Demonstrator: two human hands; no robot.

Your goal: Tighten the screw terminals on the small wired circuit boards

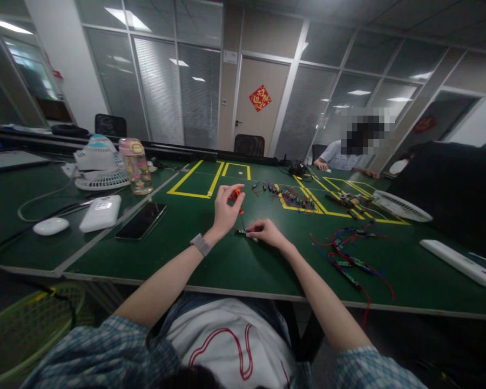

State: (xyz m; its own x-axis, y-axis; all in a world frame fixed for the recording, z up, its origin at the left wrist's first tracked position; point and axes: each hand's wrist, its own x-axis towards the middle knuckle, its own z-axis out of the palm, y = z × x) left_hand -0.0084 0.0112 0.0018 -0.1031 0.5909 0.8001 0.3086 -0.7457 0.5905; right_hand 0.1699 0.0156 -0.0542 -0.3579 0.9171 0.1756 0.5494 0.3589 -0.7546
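Observation:
My left hand (227,208) is closed around the orange handle of a screwdriver (237,193). Its thin shaft points down, and the tip meets a small green circuit board (240,232) lying on the green table. Low over the tabletop, my right hand (266,233) pinches the right end of that board, its fingertips hiding part of it. To the right lie several more green boards (343,263) with red and blue wires. Beyond my hands, a row of wired boards (291,197) stretches across the table.
On the left are a black phone (141,221), a white power bank (100,213), a white mouse (51,226), a drink bottle (136,167) and a white fan (99,165). A white bar-shaped case (460,262) lies at right. Another person (348,154) sits across the table.

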